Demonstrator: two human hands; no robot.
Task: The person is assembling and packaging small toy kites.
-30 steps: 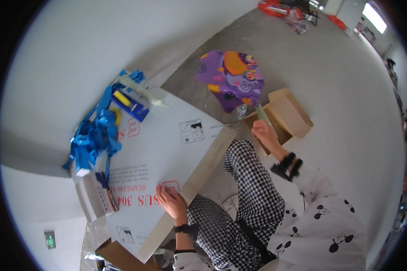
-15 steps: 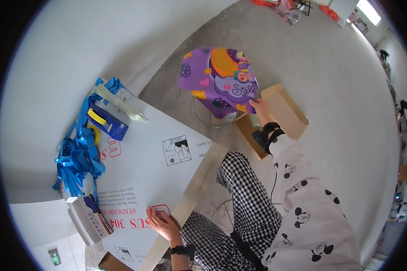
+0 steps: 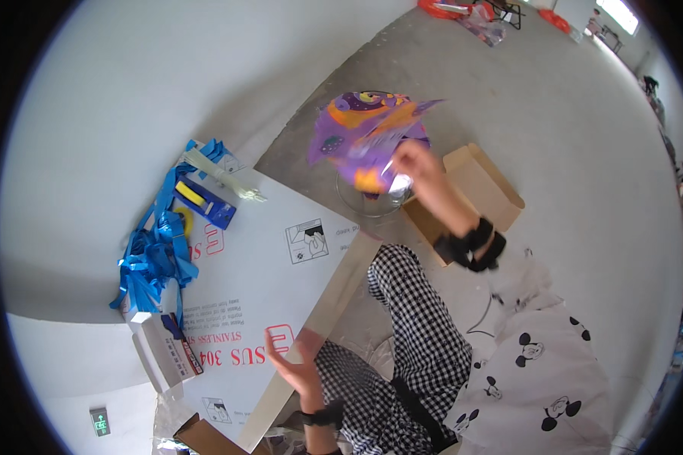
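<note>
A stack of purple printed sheets [image 3: 334,152] with orange patches rests on a stool with a round metal ring [image 3: 344,203], beyond my knees. My right hand [image 3: 419,168], smeared by motion, pinches the near right edge of a top sheet, which lifts and folds over. What the sheets are made of, I cannot tell. My left hand [image 3: 300,370] holds nothing; its fingers are spread at the edge of the white table surface [image 3: 262,296], with thumb and forefinger apart.
On the table lie blue ribbons [image 3: 155,262], a blue tape dispenser [image 3: 205,203], a bundle of pale strips [image 3: 224,178] and a small white box [image 3: 163,353]. An open cardboard box [image 3: 486,186] stands on the floor right of the stool.
My right hand has drawn the sheet's edge up and back, so the flat print is now bent over. My left hand has risen off the table and spread its fingers.
</note>
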